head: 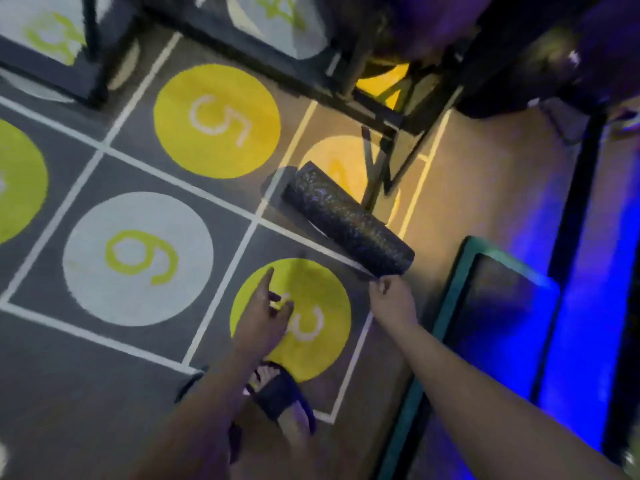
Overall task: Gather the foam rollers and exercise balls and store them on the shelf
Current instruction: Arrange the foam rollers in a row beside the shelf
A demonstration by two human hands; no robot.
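The floor (52, 375) takes up most of what I can see: dark grey turf marked off by white lines into squares, each holding a big numbered circle. A yellow circle marked 5 (216, 121) sits toward the far side, a pale grey circle marked 6 (138, 258) lies nearer and to the left, and a yellow-green circle marked 3 (311, 306) lies at the near corner of the grid. Across the far edge stands a black metal frame (377, 116), its crossed bars coming down onto the floor over another yellow circle. Along the right edge of the grid, a dark panel with a teal border (450, 306) lies on tan flooring washed in blue light. The foam roller (346, 220), black with purple flecks, lies slanted across the white line between the 3 square and the yellow circle under the frame; whether it rests fully on the floor I cannot tell. The right hand (393, 299) is closed on the roller's near end, fingers curled at its rim. The left hand (265, 317) hangs open over the 3 circle, fingers loosely spread, holding nothing. Below it a foot in a dark slide sandal (280, 393) stands at the near edge of the 3 circle.
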